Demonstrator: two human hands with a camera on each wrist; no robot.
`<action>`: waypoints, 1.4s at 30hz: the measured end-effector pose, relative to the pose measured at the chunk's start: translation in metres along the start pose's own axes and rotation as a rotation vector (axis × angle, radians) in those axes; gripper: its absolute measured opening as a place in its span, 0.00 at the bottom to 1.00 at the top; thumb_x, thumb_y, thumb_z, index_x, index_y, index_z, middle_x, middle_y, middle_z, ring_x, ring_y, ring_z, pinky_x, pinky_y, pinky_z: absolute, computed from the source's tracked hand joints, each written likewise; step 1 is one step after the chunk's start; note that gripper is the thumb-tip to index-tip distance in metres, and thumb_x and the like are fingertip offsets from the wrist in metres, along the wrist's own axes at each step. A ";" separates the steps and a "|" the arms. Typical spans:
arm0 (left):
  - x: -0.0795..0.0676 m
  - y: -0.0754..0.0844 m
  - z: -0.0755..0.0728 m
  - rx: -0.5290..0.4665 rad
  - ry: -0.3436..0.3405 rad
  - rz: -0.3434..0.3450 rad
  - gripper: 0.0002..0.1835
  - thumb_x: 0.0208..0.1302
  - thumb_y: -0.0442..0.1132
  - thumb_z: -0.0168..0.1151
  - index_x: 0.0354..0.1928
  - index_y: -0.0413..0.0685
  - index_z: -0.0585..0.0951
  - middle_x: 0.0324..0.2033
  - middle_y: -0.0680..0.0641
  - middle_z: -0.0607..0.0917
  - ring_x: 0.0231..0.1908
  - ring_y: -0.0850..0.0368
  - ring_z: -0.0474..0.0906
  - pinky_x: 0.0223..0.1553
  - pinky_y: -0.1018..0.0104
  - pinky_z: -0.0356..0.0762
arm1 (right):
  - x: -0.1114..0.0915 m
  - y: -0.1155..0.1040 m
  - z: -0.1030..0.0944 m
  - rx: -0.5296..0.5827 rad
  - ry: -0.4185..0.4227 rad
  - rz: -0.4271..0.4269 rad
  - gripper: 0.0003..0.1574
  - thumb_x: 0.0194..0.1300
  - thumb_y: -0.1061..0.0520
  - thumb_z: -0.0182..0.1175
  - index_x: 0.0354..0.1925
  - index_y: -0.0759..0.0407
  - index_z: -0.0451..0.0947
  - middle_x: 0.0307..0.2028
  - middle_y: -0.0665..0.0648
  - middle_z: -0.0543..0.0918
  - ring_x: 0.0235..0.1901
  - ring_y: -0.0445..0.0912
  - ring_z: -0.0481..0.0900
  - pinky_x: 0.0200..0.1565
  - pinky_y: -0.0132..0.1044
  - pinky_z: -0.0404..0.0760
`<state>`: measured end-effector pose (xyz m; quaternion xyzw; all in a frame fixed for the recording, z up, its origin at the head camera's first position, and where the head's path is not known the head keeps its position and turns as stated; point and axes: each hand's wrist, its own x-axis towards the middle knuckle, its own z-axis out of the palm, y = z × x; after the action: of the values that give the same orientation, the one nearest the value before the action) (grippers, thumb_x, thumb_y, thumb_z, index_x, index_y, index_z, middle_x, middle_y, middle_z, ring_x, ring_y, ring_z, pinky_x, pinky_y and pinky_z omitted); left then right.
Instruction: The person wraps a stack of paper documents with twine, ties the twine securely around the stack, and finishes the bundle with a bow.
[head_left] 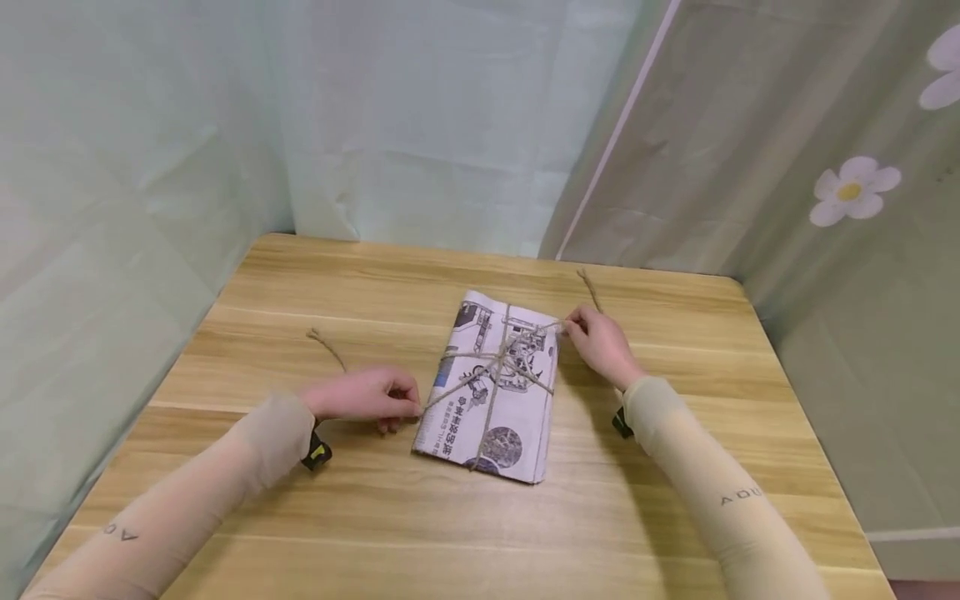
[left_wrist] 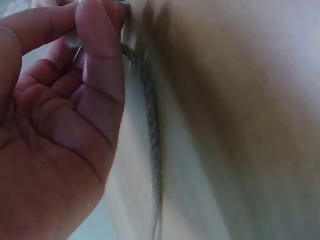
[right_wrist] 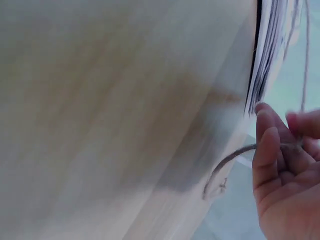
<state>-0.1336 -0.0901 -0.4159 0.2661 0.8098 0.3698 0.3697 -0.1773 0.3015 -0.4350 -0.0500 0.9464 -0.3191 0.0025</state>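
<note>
A folded newspaper bundle [head_left: 517,421] lies on the wooden table, with brown twine [head_left: 501,357] crossed and knotted over its top. My left hand [head_left: 363,393], beside the bundle's left edge, pinches one twine end between thumb and fingers. The loose tail of that twine [left_wrist: 151,120] hangs past the fingers in the left wrist view. At the upper right edge, my right hand [head_left: 603,343] pinches the other end. Its tail [right_wrist: 227,159] curves away from the fingers in the right wrist view. Both strands run from the knot out to the hands.
The wooden table [head_left: 360,517] has rounded far corners. Pale curtains [head_left: 435,125] hang behind and to the left, and a grey-brown curtain with white flowers [head_left: 855,192] hangs at the right. Black wrist straps [head_left: 317,454] show under the sleeves.
</note>
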 end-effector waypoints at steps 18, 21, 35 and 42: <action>0.077 0.052 0.003 0.777 0.311 0.242 0.21 0.53 0.60 0.63 0.39 0.53 0.77 0.38 0.56 0.74 0.40 0.60 0.68 0.45 0.65 0.70 | -0.007 -0.056 0.032 -0.200 -0.215 -0.366 0.32 0.66 0.57 0.54 0.67 0.53 0.60 0.62 0.54 0.69 0.61 0.50 0.65 0.63 0.45 0.59; 0.087 0.052 0.010 0.782 0.326 0.210 0.19 0.51 0.59 0.65 0.36 0.55 0.76 0.35 0.57 0.73 0.38 0.60 0.67 0.43 0.66 0.70 | 0.001 -0.061 0.045 -0.230 -0.198 -0.388 0.33 0.64 0.58 0.56 0.66 0.51 0.62 0.57 0.55 0.73 0.57 0.49 0.69 0.61 0.45 0.62; 0.091 0.054 0.016 0.762 0.334 0.131 0.15 0.53 0.56 0.65 0.32 0.54 0.77 0.44 0.52 0.77 0.42 0.57 0.69 0.49 0.62 0.69 | -0.025 -0.070 0.037 -0.088 -0.220 -0.244 0.02 0.62 0.50 0.60 0.35 0.44 0.76 0.33 0.40 0.78 0.34 0.38 0.74 0.39 0.36 0.75; 0.089 0.055 0.016 0.727 0.344 0.129 0.13 0.53 0.53 0.66 0.32 0.53 0.79 0.47 0.48 0.78 0.45 0.53 0.71 0.50 0.59 0.69 | -0.033 -0.069 0.037 -0.056 -0.288 -0.327 0.03 0.63 0.51 0.59 0.34 0.44 0.74 0.37 0.40 0.77 0.39 0.37 0.73 0.44 0.35 0.73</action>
<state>-0.1642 0.0112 -0.4149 0.3640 0.9194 0.1213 0.0865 -0.1363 0.2277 -0.4240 -0.2481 0.9240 -0.2784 0.0843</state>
